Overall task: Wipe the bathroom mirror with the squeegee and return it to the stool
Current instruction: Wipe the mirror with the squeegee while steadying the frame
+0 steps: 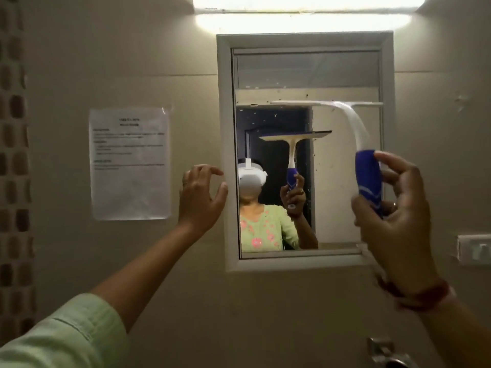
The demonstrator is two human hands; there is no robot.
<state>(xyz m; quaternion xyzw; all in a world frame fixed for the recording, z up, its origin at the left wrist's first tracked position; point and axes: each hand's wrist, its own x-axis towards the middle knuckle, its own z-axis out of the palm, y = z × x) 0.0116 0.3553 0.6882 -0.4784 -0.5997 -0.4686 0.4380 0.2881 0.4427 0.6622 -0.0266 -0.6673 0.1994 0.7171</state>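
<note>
The white-framed mirror (305, 181) hangs on the wall straight ahead, its glass dotted with dark specks. My right hand (393, 208) grips the blue handle of the squeegee (368, 173). Its white neck curves up and left to the blade, which lies flat against the glass across the upper middle of the mirror. My left hand (202, 195) is raised beside the mirror's left frame edge, fingers spread and curled, holding nothing. The stool is not in view. The glass reflects the squeegee and a person in a green top.
A printed paper notice (130, 163) is stuck to the wall left of the mirror. A tube light (305, 14) glows above the mirror. A white switch plate (475, 249) sits at the right edge, a metal tap fitting (385, 351) below. Mosaic tiles (14, 155) run down the far left.
</note>
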